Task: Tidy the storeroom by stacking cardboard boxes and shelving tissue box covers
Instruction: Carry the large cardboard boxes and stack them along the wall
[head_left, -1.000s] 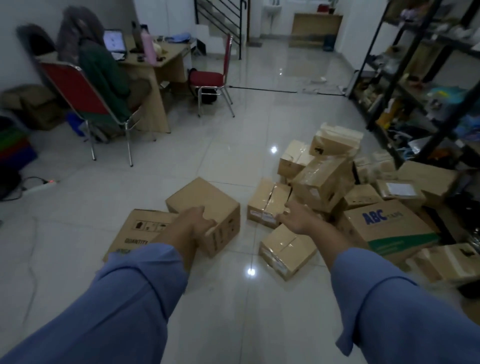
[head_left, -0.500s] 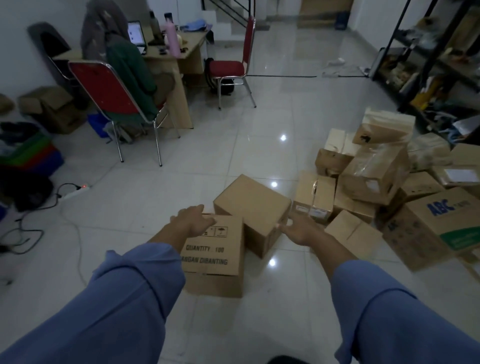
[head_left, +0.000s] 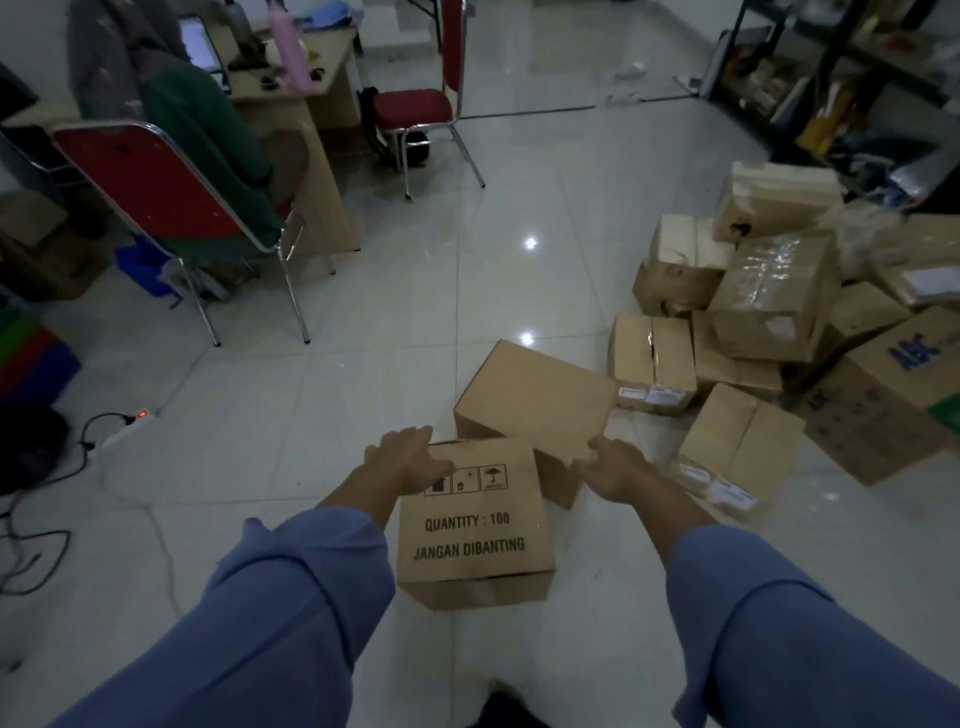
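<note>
A cardboard box printed "QUANTITY : 100" lies on the tiled floor in front of me. My left hand rests on its far left corner with the fingers stretched out. Just behind it sits a plain cardboard box. My right hand touches that box's near right corner, fingers loosely bent. A heap of several more cardboard boxes spreads to the right, including a small taped one beside my right hand and a large "ABC" box.
A red chair draped with a green garment and a desk stand at the back left. A second red chair is behind them. A power strip with cables lies on the floor at left. Dark metal shelving fills the back right.
I have come closer and my view has tilted down. Both hands have come down onto the two nearest boxes, the left on the printed one, the right on the plain one.
</note>
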